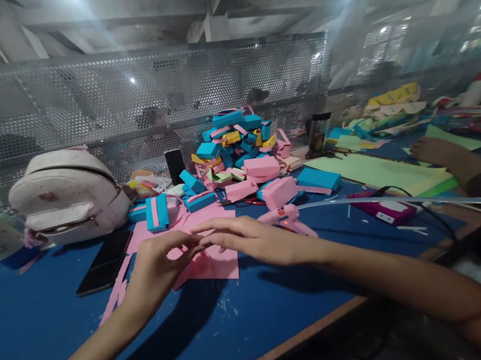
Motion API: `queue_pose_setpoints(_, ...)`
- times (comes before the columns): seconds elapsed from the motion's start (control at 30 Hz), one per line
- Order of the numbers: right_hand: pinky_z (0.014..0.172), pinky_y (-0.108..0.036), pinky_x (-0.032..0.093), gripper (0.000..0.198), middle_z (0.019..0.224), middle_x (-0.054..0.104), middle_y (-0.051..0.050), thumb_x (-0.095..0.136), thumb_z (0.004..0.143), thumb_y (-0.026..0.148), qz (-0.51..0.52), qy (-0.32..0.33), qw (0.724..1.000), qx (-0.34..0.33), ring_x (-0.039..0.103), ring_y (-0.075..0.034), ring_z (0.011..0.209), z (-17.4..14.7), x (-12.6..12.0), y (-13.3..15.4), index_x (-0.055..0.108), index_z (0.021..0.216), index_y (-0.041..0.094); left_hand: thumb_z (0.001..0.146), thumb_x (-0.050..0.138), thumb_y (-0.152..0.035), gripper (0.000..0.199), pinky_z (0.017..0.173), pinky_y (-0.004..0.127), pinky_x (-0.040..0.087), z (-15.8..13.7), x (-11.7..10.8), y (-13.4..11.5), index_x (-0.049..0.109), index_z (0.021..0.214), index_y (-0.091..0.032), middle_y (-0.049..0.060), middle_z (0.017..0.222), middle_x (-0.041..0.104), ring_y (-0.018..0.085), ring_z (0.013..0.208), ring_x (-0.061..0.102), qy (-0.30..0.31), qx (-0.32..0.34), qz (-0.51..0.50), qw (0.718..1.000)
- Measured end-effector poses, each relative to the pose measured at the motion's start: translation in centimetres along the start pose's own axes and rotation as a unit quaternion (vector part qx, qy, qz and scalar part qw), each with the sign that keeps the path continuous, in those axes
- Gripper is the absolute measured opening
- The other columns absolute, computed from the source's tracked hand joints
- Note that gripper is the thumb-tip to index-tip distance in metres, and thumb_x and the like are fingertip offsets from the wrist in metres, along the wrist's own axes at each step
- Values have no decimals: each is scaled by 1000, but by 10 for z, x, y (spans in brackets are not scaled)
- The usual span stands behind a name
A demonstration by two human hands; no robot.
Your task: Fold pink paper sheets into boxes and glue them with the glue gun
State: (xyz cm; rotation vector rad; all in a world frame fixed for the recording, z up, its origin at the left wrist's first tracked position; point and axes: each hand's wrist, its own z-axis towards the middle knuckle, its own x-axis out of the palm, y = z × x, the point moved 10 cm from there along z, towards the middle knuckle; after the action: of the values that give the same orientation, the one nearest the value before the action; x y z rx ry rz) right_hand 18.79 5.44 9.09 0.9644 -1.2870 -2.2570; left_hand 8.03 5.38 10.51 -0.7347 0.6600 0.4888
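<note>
Left hand (155,260): curled, not clenched, its thumb and fingertips meeting the other hand's fingertips; we cannot tell whether a small piece is pinched there.
Right hand (250,239): fingers long and nearly straight, reaching across to the left; we see no fist, but its fingertips overlap the left's too closely for us to say what they grasp, if anything.
Pink paper (226,270): flat on the worktop (246,331), beneath and just beyond both hands, partly hidden by them.
Paper's feel: we judge it light and fairly stiff for a sheet, easy to crease or tear and apt to slide if nudged.
Best hold: we would take it by the bare near corner or along an edge, with a soft pinch that leaves no dent.
Glue gun (290,216): pink, lying just beyond the right hand; we would trust only its handle, since the nozzle may be hot.
Box pile (244,158): blue, pink and yellow paper boxes heaped behind the sheets; we expect them to be hollow and easily crushed, so lift by the folded edges.
Left side: dark phone (110,261) and pale backpack (64,195).
Right side: another person's hand (430,153) beside green sheets (385,172).
</note>
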Motion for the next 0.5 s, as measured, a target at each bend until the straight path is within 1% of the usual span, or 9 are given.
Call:
queue_pose_setpoints(0.03,103,-37,41,32,131,59,-4,47,97,24,-40,-10,999,-13,54,-18,119,-1,-3,5,58,127,26,82,68,-30,10,67,26,54,1,-2,-1,74,85,-23,1,80,76,18,71,70,1,9,4,1000)
queue_pose_setpoints(0.1,101,-36,42,30,125,63,-5,47,96,19,-81,-33,996,-27,57,-17,115,-2,-11,12,61,122,25,83,66,-30,10,71,27,55,2,-6,-2,73,86,-24,1,83,76,19,75,71,6,20,1,1000)
queue_pose_setpoints(0.2,92,-34,49,29,117,67,-4,46,96,17,-80,-58,995,-26,61,-17,109,-5,-23,16,63,119,24,84,65,-29,9,73,27,55,3,-13,-5,74,86,-25,0,84,76,19,76,71,5,28,7,1000)
queue_pose_setpoints(0.37,85,-33,52,24,103,72,-5,50,93,17,-76,-111,990,-31,67,-17,96,-11,-45,21,68,108,21,81,69,-32,9,63,23,53,5,-24,-6,76,80,-26,-2,76,76,17,68,70,-15,0,22,1000)
queue_pose_setpoints(0.43,82,-32,53,21,98,72,-5,52,92,18,-79,-131,988,-29,68,-16,92,-14,-51,22,69,104,20,81,70,-33,9,64,23,53,7,-31,-5,76,81,-26,-1,78,76,17,70,71,-26,-17,10,999)
queue_pose_setpoints(0.5,81,-30,54,19,97,72,-5,53,91,18,-78,-141,987,-28,68,-16,90,-16,-55,22,69,102,19,81,70,-33,10,68,24,54,5,-41,-7,76,84,-26,-2,82,76,18,76,71,-36,-27,-5,999)
